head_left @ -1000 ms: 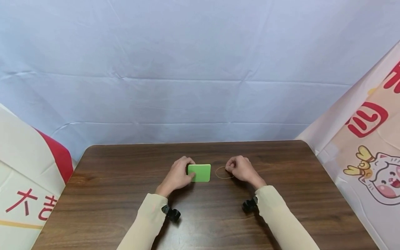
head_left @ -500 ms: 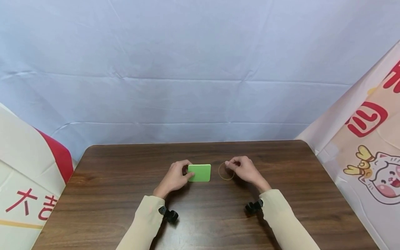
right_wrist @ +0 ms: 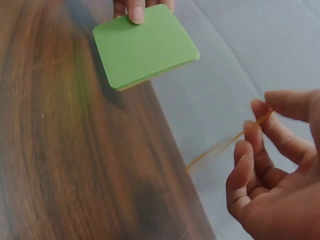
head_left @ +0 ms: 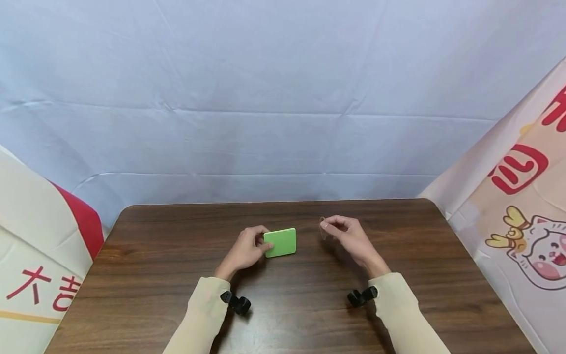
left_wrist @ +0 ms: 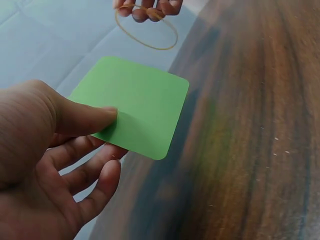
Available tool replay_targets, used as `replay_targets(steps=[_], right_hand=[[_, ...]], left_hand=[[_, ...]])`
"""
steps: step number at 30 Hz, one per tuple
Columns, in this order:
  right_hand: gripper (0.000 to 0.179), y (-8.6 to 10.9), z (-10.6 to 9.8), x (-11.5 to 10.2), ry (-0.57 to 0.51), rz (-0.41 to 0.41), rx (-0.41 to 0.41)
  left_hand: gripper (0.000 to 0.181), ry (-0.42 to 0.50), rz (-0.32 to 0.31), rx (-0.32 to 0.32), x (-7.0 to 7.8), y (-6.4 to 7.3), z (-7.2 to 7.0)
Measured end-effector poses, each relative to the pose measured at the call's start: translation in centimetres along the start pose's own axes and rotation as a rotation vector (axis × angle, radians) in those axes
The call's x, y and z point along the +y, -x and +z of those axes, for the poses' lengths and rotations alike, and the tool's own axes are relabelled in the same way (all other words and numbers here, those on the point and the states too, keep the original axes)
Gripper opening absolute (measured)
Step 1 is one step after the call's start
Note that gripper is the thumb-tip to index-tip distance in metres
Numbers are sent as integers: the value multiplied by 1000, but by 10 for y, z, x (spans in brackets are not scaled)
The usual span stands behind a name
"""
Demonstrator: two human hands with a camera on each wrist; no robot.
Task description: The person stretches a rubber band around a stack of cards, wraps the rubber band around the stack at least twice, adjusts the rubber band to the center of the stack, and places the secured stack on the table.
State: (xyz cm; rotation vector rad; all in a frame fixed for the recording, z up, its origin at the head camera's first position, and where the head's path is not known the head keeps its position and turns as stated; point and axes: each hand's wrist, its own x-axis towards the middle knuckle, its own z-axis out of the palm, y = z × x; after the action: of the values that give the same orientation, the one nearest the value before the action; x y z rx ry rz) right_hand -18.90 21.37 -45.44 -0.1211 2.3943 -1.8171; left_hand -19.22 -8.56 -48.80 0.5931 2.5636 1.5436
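A thin stack of green cards with rounded corners is pinched at its left end by my left hand. The thumb lies across the top face in the left wrist view, with the other fingers beneath the cards. Layered edges of the stack show in the right wrist view. My right hand pinches a thin yellow rubber band between thumb and fingertip. The rubber band hangs as a loose loop, apart from the cards. Both hands are raised over the table.
The brown wooden table extends beneath both hands. A pale cloth hangs behind its far edge. Printed banners flank it, one at the left and one at the right. Each wrist wears a small black camera.
The right hand has risen a little with the rubber band, whose loop has turned nearly edge-on in the head view. The green cards have tilted slightly and shifted a little left in the left hand.
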Motion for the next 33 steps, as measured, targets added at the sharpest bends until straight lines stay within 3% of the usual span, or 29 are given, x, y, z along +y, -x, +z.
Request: replay_targets(steps=[6, 18, 20, 27, 33], right_hand=[[33, 7, 2, -14, -81, -121, 5], [34, 16, 4, -35, -71, -410, -21], [34, 16, 6, -36, -40, -459, 27], [32, 20, 21, -55, 44, -542, 324], [44, 27, 25, -74, 59, -574, 358]], left_hand=[[12, 69, -18, 44, 5, 1, -9], [17, 173, -57, 109, 23, 2, -23], [17, 200, -65, 114, 25, 2, -25], [19, 270, -75, 111, 34, 3, -31], [17, 326, -127, 108, 43, 3, -34]])
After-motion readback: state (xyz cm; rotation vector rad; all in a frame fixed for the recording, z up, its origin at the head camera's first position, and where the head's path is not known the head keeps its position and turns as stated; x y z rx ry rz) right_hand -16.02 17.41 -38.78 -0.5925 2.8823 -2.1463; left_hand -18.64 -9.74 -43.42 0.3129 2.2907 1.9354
